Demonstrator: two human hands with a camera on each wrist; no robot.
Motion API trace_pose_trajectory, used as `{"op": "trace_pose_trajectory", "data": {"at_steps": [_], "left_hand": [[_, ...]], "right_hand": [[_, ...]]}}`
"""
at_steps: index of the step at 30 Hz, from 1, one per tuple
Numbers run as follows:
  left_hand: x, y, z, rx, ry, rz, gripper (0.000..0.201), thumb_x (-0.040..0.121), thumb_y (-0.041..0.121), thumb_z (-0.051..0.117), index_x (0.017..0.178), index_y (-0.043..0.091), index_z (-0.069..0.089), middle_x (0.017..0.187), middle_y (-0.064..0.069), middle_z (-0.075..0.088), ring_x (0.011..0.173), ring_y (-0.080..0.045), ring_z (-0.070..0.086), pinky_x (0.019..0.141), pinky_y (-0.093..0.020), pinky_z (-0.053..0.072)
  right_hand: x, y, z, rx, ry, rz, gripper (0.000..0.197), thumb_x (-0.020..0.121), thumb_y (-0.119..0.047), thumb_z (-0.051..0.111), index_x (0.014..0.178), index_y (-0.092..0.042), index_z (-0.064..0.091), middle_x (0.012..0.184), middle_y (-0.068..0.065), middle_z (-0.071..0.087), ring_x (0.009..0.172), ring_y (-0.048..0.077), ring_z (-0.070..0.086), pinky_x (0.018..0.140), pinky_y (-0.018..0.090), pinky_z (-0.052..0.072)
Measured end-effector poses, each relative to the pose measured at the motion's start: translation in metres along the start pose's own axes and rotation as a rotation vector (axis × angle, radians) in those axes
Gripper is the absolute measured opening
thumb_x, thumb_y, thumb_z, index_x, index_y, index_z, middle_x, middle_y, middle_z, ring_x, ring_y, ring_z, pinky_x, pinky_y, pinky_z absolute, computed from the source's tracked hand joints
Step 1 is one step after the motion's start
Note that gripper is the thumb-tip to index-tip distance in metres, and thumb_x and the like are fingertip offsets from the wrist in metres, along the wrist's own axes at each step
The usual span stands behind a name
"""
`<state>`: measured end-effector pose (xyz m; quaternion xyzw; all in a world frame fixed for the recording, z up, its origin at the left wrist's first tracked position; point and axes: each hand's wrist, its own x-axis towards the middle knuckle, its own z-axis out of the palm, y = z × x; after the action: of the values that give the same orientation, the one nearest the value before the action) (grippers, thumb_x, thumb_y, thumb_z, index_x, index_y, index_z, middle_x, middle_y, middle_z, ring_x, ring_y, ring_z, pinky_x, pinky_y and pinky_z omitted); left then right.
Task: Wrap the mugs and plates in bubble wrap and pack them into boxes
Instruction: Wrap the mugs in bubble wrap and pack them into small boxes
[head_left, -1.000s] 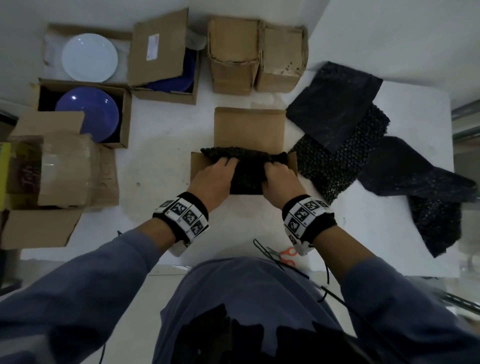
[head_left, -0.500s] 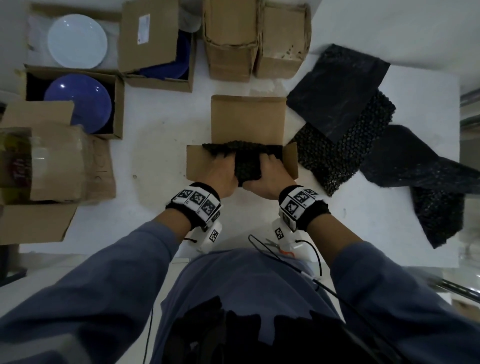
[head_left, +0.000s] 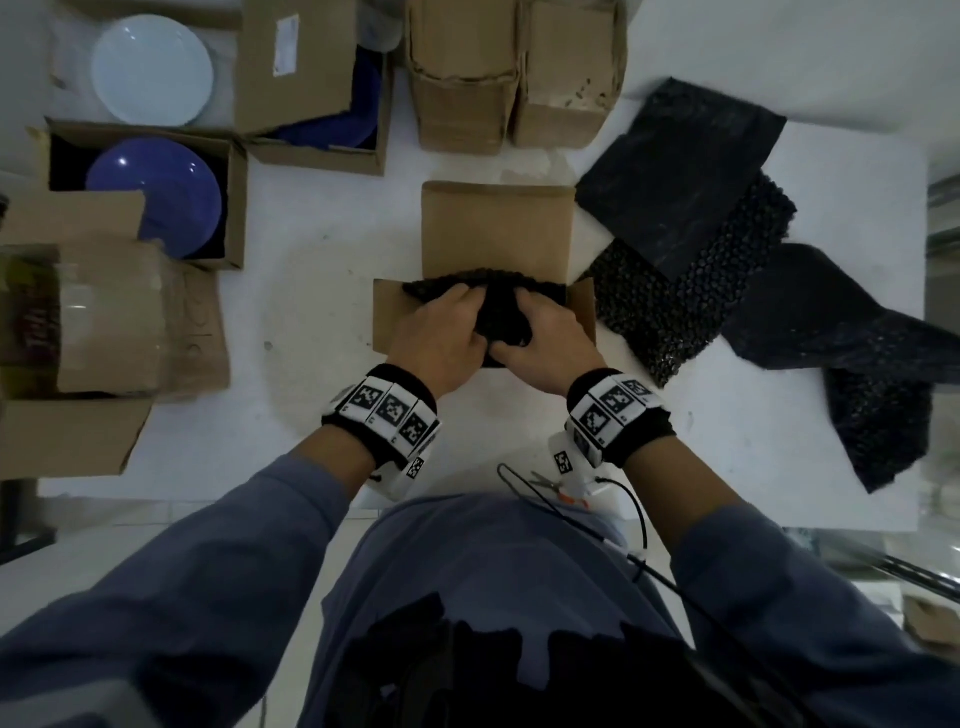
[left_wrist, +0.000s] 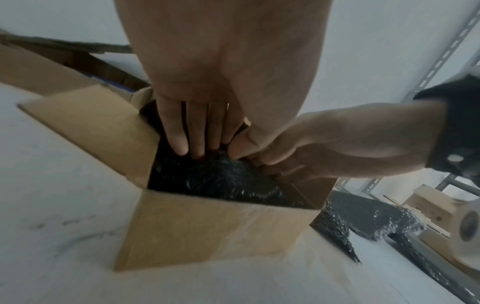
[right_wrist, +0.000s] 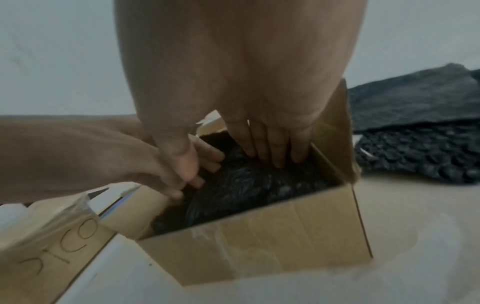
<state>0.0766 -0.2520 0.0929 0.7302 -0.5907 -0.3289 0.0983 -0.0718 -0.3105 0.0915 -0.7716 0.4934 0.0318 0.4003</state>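
Observation:
A small open cardboard box (head_left: 387, 318) stands mid-table, its back flap raised. Inside it lies a bundle wrapped in black bubble wrap (head_left: 500, 318); what the wrap covers is hidden. My left hand (head_left: 460, 312) presses down on the left of the bundle, fingers straight in the left wrist view (left_wrist: 197, 133). My right hand (head_left: 540, 327) presses on the right of it beside the box wall, fingers straight in the right wrist view (right_wrist: 270, 148). The two hands touch at the thumbs over the bundle (left_wrist: 221, 181).
At the back left, open boxes hold a white plate (head_left: 152, 69) and a blue plate (head_left: 156, 197). Two closed boxes (head_left: 467, 93) stand behind. Black bubble wrap sheets (head_left: 685, 182) lie to the right. Scissors (head_left: 558, 486) lie at the near edge.
Both hands have drawn closer together over the middle of the bundle and pushed it lower into the box.

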Motion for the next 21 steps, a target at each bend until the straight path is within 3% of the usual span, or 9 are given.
{"op": "trace_pose_trajectory", "data": {"at_steps": [2,5,9,14,21], "left_hand": [[0.004,0.001,0.001,-0.028,-0.014,-0.006,0.058,0.087,0.013,0.055,0.143,0.015,0.042,0.131,-0.006,0.050,0.112,-0.031,0.055,0.088,-0.041,0.051],[0.011,0.000,-0.003,-0.058,-0.025,-0.024,0.059,0.087,0.013,0.055,0.144,0.014,0.040,0.137,-0.006,0.046,0.118,-0.031,0.052,0.092,-0.040,0.047],[0.011,-0.003,-0.004,-0.060,-0.056,-0.002,0.058,0.088,0.010,0.053,0.144,0.014,0.039,0.140,-0.005,0.044,0.120,-0.029,0.051,0.093,-0.040,0.048],[0.007,-0.005,0.004,-0.092,-0.060,-0.088,0.059,0.089,0.011,0.051,0.146,0.019,0.036,0.135,-0.010,0.055,0.118,-0.029,0.055,0.094,-0.037,0.045],[0.010,-0.002,0.007,-0.133,-0.054,-0.143,0.054,0.091,0.012,0.047,0.144,0.017,0.039,0.129,-0.014,0.060,0.114,-0.033,0.057,0.095,-0.038,0.046]], "right_hand": [[0.002,0.002,0.001,0.087,-0.026,0.011,0.067,0.081,-0.035,0.071,0.138,-0.015,0.043,0.128,0.007,0.057,0.116,0.023,0.054,0.092,0.029,0.045],[0.004,0.006,0.002,0.139,-0.019,0.047,0.077,0.080,-0.034,0.073,0.145,-0.018,0.035,0.131,0.007,0.057,0.118,0.021,0.054,0.090,0.023,0.042],[0.006,0.006,0.007,0.127,-0.002,0.042,0.072,0.075,-0.036,0.074,0.136,-0.015,0.042,0.126,0.006,0.058,0.116,0.022,0.054,0.093,0.028,0.045],[0.010,0.007,0.013,0.064,-0.017,0.085,0.075,0.075,-0.044,0.071,0.137,-0.013,0.043,0.127,0.011,0.054,0.116,0.026,0.051,0.096,0.033,0.043],[0.015,0.005,0.008,0.115,-0.022,0.149,0.050,0.078,-0.045,0.070,0.115,-0.014,0.056,0.112,0.008,0.051,0.103,0.025,0.052,0.087,0.034,0.045]]}}
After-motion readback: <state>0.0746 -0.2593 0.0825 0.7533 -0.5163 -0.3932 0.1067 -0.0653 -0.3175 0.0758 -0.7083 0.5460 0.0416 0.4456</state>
